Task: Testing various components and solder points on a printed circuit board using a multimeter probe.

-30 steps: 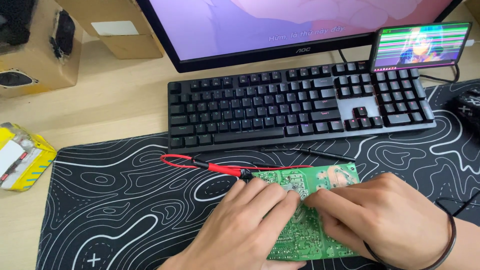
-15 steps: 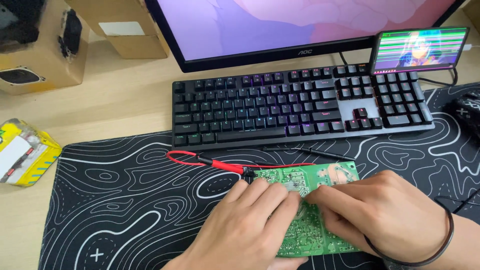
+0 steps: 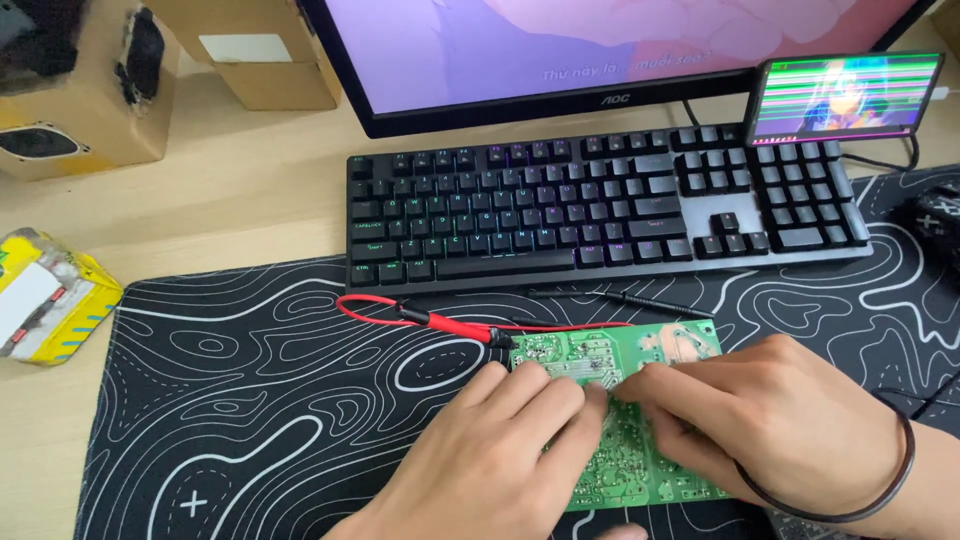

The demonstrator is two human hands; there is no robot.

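Observation:
A green circuit board [image 3: 610,360] lies solder side up on a black desk mat [image 3: 250,400] with white contour lines. My left hand [image 3: 490,455] rests on the board's left half, fingers bent and pressing down near its middle. My right hand [image 3: 770,420], with a dark band at the wrist, covers the board's right half, its fingertips meeting the left hand's at the centre. A red test probe [image 3: 450,322] with a red lead lies just beyond the board's far left corner. A black probe [image 3: 640,300] lies beside it, in front of the keyboard.
A black keyboard [image 3: 600,205] sits beyond the mat, under a monitor [image 3: 600,50]. A phone [image 3: 845,95] stands on a holder at the right, showing video. A yellow box [image 3: 45,295] is at the left edge, cardboard boxes [image 3: 90,90] at the back left, a dark mouse [image 3: 935,225] far right.
The view has shifted slightly, so everything sits a little further right. Both hands stay on the board with fingertips together at its middle.

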